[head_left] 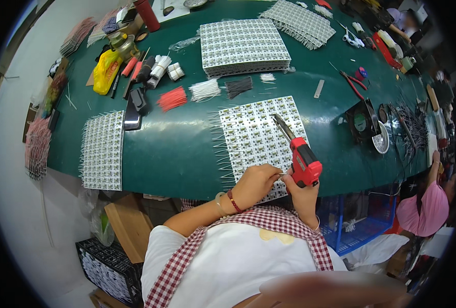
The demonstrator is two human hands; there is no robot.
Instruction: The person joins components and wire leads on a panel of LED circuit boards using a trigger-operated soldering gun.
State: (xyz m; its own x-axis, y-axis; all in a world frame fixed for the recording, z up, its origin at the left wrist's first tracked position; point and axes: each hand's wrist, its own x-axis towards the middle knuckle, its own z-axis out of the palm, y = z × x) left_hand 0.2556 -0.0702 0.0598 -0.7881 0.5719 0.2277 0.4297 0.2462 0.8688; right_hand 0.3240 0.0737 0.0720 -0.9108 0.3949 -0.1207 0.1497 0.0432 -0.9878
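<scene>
Head view: right hand [304, 197] is gripping the gun [306, 167], left hand [257, 183] seemingly pinching wire [283, 173] above the board [259, 128]; likely soldering, next needing steady aim

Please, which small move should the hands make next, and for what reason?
Probably the left hand should lay what looks like a thin wire, pinched beside the right hand, onto the panel. Other wires stick out along the panel's left side, and the right hand holds the red gun, its tip pointing away from both hands.
</scene>
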